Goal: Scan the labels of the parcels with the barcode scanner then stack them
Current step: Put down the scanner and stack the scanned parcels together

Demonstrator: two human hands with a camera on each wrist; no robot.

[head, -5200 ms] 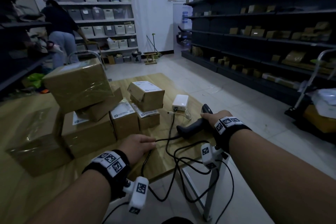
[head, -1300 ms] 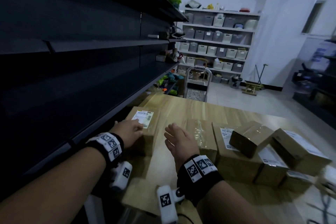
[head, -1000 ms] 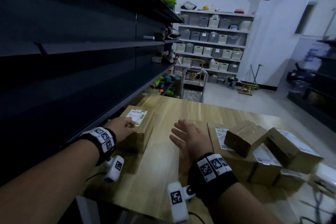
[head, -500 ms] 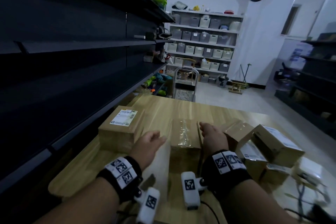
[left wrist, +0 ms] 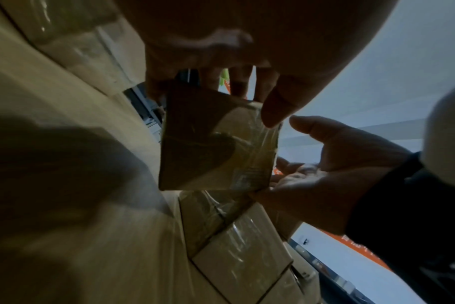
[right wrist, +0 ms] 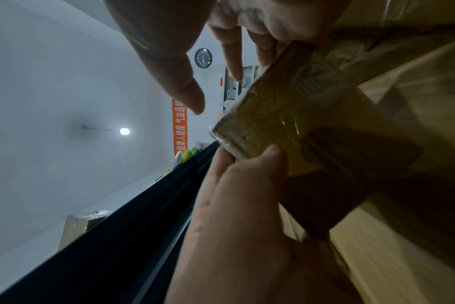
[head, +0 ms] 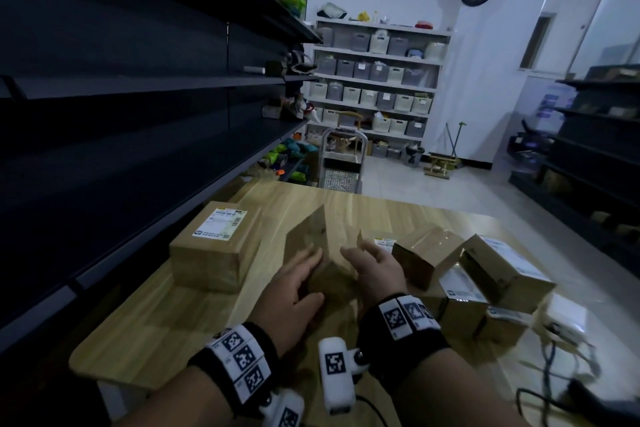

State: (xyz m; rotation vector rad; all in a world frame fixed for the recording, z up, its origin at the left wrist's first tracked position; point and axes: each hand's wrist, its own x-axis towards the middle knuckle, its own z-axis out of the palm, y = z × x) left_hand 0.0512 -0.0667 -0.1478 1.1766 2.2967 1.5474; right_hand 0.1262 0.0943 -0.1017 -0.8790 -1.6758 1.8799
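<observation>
A long brown taped parcel [head: 309, 230] stands tilted between my hands, its far end raised off the wooden table [head: 384, 218]. My left hand [head: 311, 270] grips its near end, thumb [left wrist: 273, 111] on one face and fingers behind. The right hand [head: 356, 253] lies against the parcel's right side with straight fingers [right wrist: 234, 53] and its thumb free in the air. A parcel with a white label [head: 221, 243] lies flat to the left. Several more parcels [head: 498, 270] are heaped on the right. No label shows on the tilted parcel.
A dark shelf unit [head: 138, 135] runs close along the table's left edge. A white scanner base [head: 562, 321] and black cables [head: 550, 367] lie at the right front. A metal trolley [head: 341, 163] stands beyond the table's far edge.
The long parcel lay flat half a second ago; its far end has come up off the table. My left hand left the labelled parcel and took hold of this one.
</observation>
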